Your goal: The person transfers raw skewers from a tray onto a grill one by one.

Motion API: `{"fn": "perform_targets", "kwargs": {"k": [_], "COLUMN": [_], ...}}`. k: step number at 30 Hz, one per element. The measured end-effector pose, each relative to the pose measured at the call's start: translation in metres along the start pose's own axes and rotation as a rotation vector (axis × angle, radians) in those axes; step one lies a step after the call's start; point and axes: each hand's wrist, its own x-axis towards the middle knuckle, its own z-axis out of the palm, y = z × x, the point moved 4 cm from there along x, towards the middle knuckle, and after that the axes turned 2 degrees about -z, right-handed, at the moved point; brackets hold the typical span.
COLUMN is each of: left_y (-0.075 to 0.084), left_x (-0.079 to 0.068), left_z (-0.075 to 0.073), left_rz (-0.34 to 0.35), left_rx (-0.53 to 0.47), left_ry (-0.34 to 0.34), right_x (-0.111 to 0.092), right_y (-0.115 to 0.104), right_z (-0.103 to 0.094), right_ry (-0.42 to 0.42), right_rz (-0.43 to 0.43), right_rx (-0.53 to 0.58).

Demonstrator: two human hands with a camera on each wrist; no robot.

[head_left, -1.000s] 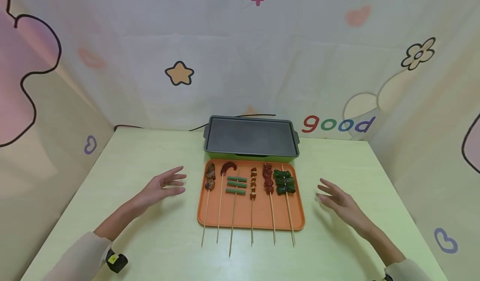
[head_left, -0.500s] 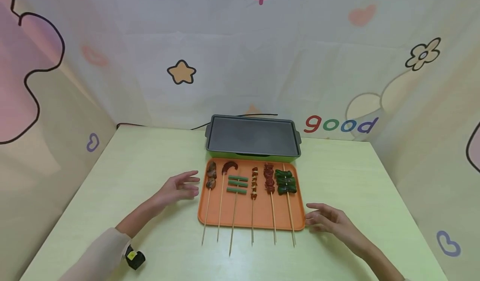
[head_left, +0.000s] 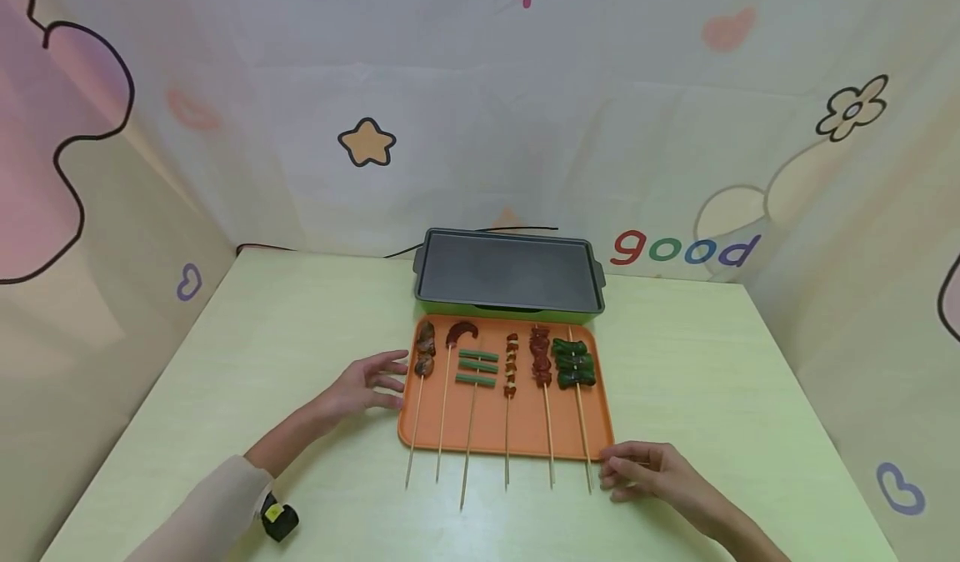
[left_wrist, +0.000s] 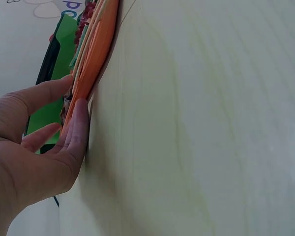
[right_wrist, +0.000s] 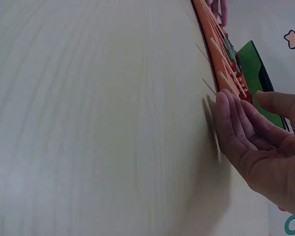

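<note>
An orange tray (head_left: 491, 437) holds a row of skewers, their stick ends jutting over its near edge. My left hand (head_left: 367, 385) is at the tray's left rim, fingers extended beside the brown chunk skewer (head_left: 425, 349). In the left wrist view, fingertips (left_wrist: 78, 105) lie right at the rim. My right hand (head_left: 652, 474) is at the near right corner, by the stick ends of the dark green leafy skewer (head_left: 574, 363). The right wrist view shows its fingers gently bent and the thumb (right_wrist: 273, 101) apart from them.
A dark flat griddle (head_left: 510, 272) on a green base stands just behind the tray. Between the outer skewers lie a curled reddish one (head_left: 461, 333), a green stick one (head_left: 477, 367), a small chunk one (head_left: 511, 366) and a red meat one (head_left: 541, 353). Patterned cloth surrounds the table.
My left hand has moved right to the tray's left rim. My right hand has come left and nearer to me, to the tray's near right corner. Tray and skewers keep their arrangement.
</note>
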Motion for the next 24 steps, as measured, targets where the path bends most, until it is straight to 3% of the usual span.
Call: {"fn": "perform_targets", "kwargs": {"k": [12, 24], "left_y": [-0.002, 0.0], "left_x": [0.004, 0.003], "left_z": [0.002, 0.004], "left_rz": [-0.003, 0.019], "left_rx": [0.047, 0.02], "left_ry": [-0.001, -0.021], "right_x": [0.005, 0.006], "right_y": [0.013, 0.019], "right_z": [0.014, 0.019], "right_ry": [-0.008, 0.09], "right_rz": [0.015, 0.036], "right_rx": [0.062, 0.044]}}
